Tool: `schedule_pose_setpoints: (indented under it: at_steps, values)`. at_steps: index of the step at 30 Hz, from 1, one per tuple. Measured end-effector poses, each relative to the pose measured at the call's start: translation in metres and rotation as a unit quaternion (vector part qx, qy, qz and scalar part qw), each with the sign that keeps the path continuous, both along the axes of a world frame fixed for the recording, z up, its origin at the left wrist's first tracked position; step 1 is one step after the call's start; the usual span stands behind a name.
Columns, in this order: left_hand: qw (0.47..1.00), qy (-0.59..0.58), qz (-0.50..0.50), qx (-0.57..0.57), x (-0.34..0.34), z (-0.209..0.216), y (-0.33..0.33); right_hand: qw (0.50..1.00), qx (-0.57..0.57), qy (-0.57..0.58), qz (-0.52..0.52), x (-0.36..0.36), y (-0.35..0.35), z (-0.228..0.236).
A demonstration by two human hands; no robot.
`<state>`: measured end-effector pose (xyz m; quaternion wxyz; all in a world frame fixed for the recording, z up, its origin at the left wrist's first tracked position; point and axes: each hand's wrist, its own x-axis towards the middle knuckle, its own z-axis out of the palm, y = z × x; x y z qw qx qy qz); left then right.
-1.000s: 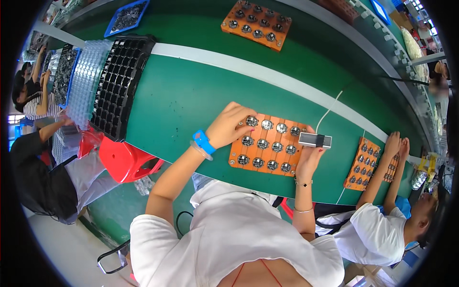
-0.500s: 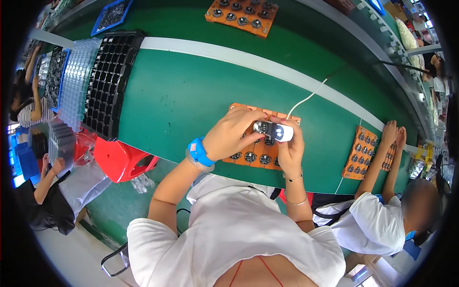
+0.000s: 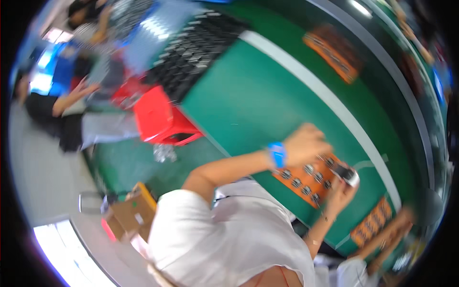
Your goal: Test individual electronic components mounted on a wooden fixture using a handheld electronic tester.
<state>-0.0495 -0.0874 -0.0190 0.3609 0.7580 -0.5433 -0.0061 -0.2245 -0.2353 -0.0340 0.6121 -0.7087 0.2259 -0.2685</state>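
Note:
Motion blurs the whole head view. My right hand [image 3: 340, 195] is closed around a small white corded device [image 3: 353, 179] with a dark front, held over the right edge of an orange tray [image 3: 310, 191]. Round metal parts [image 3: 296, 182] sit in rows in that tray. My left hand [image 3: 307, 145], with a blue wristband, is over the tray's far left corner. Its fingers are smeared, and whether anything is between them does not show.
A green workbench [image 3: 248, 115] carries black trays [image 3: 201, 48] at its left end. Another orange tray [image 3: 334, 55] lies beyond the white strip [image 3: 325, 86]. A red stool [image 3: 155, 117] stands at the left. At right, a co-worker's hands are near an orange tray [image 3: 373, 222].
The view has swung left and blurred. My left hand has moved away from the white device, which it was beside with a round metal part. My right hand still holds the device.

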Motion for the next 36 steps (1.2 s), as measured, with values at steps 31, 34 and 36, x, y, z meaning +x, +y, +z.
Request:
schedule_pose_setpoints:
  at_steps: [31,34,36]
  values:
    - [0.982,0.181,-0.049,-0.014,-0.010,0.032,-0.001,0.996,-0.045,-0.015,0.073,0.024,0.013,0.025]
    - [0.983,0.175,-0.041,-0.036,-0.009,0.029,-0.002,0.997,-0.035,-0.014,0.072,0.022,0.014,0.023]
    - [0.983,0.175,-0.047,-0.020,-0.009,0.028,-0.003,0.997,-0.027,-0.015,0.070,0.021,0.015,0.022]
